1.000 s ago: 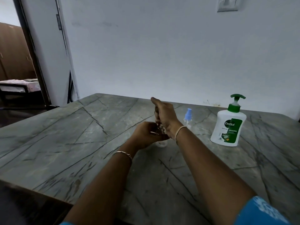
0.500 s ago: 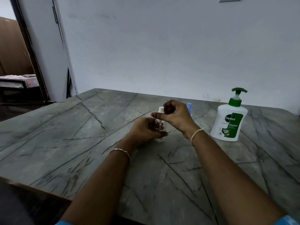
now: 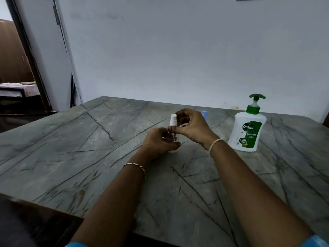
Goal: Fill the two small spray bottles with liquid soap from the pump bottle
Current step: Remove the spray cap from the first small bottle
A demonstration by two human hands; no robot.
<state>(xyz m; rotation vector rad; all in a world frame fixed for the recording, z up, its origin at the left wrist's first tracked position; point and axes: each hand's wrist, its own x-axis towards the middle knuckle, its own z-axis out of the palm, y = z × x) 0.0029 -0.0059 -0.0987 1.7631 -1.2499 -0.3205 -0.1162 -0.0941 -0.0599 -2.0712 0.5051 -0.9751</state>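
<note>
The left hand (image 3: pixel 158 141) grips a clear spray bottle (image 3: pixel 173 139) standing on the counter (image 3: pixel 71 148). The right hand (image 3: pixel 192 125) pinches its white spray head (image 3: pixel 173 120) from the right. There are two spray bottles. The second spray bottle (image 3: pixel 204 115), blue-capped, peeks out behind the right hand. One pump bottle (image 3: pixel 247 132) stands well right. A second ago the right hand covered the head and the blue bottle showed more.
</note>
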